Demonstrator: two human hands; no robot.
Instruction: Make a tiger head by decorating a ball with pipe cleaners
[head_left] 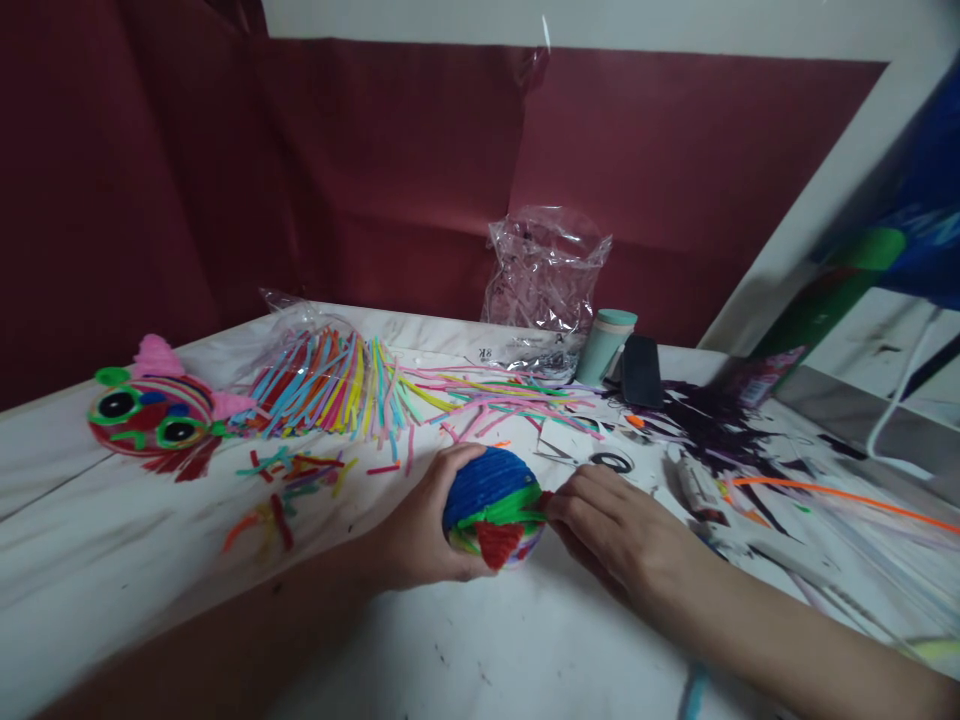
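Observation:
My left hand is wrapped round a ball covered in coiled strips: blue on top, a green band across it, a red triangle below. My right hand has its fingers pinched together at the ball's right side, touching the end of the green band. What lies between those fingertips is too small to make out. Both hands rest low over the white table, near its front.
A pile of coloured strips lies behind the ball, with loose cut bits to the left. A finished red face with green eyes and pink ears sits far left. Behind are a clear plastic bag, a teal cup, dark scraps and an orange strand.

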